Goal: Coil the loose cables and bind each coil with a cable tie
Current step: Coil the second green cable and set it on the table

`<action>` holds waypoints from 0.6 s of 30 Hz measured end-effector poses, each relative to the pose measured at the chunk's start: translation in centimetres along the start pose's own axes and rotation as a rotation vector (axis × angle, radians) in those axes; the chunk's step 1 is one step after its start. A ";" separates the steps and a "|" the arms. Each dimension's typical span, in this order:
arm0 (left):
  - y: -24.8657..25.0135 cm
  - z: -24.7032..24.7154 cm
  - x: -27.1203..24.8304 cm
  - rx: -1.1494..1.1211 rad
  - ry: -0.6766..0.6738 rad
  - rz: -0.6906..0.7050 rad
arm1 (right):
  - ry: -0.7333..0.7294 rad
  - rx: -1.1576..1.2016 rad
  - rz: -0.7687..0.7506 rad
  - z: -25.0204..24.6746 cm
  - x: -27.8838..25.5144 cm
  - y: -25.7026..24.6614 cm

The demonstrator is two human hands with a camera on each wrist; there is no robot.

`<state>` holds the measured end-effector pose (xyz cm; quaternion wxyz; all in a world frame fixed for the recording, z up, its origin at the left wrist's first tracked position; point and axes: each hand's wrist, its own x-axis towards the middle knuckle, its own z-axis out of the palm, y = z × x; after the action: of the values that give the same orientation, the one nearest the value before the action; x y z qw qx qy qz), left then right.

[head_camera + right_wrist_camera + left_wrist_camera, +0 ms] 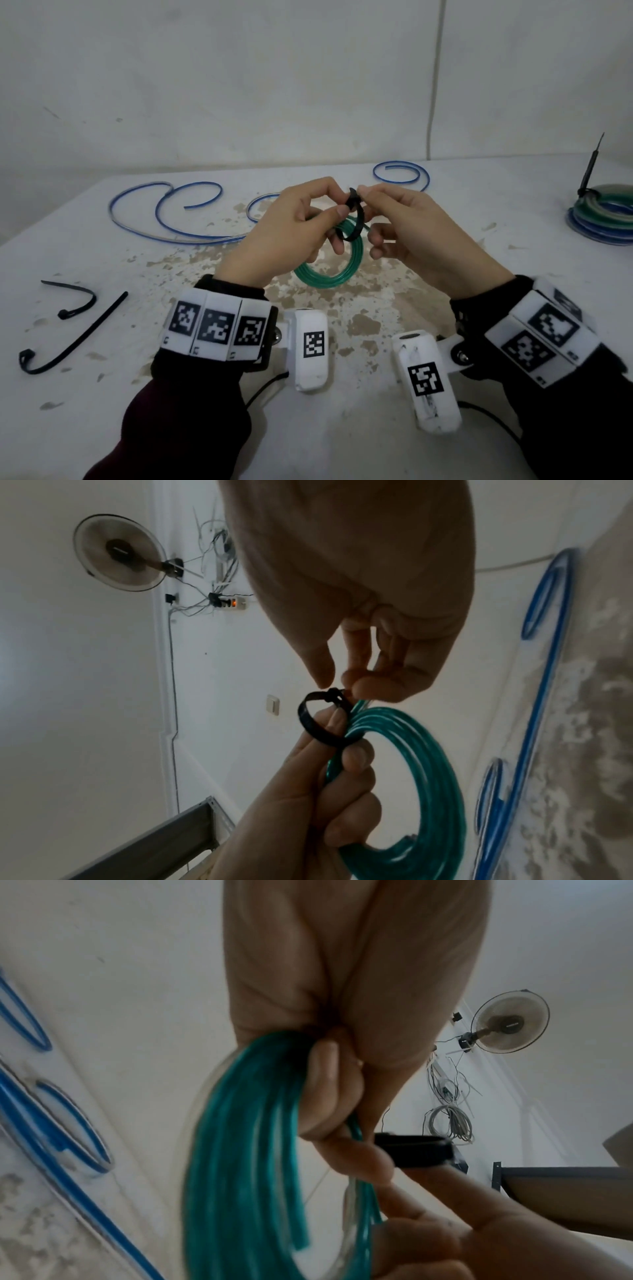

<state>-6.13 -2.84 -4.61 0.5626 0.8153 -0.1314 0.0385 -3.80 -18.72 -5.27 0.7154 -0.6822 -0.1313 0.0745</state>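
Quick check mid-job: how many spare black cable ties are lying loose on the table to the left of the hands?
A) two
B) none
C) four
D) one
A: two loose black cable ties lie on the table left of the hands, apart from the one looped round the green coil.

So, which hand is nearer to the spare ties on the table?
Left. The left hand is nearer the spare ties at the table's left; the right hand is farther right.
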 end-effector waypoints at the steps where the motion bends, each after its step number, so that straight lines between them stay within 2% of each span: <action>1: 0.0 0.0 0.0 -0.002 -0.011 -0.006 | 0.003 0.004 0.005 -0.1 0.1 0.1; 5: 0.1 -0.2 -0.1 -0.020 -0.055 -0.009 | 0.001 0.087 0.061 -0.6 0.5 0.0; 8: 0.1 -0.3 -0.2 -0.047 -0.088 -0.002 | 0.025 0.128 0.050 -1.1 0.8 -0.1; 18: 0.2 0.2 -0.3 -0.074 -0.205 -0.055 | 0.307 0.224 -0.038 -3.0 1.8 -0.1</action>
<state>-6.50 -3.03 -4.56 0.5768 0.7968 -0.1675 -0.0655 -1.23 -21.11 -5.07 0.8000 -0.5988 -0.0244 -0.0299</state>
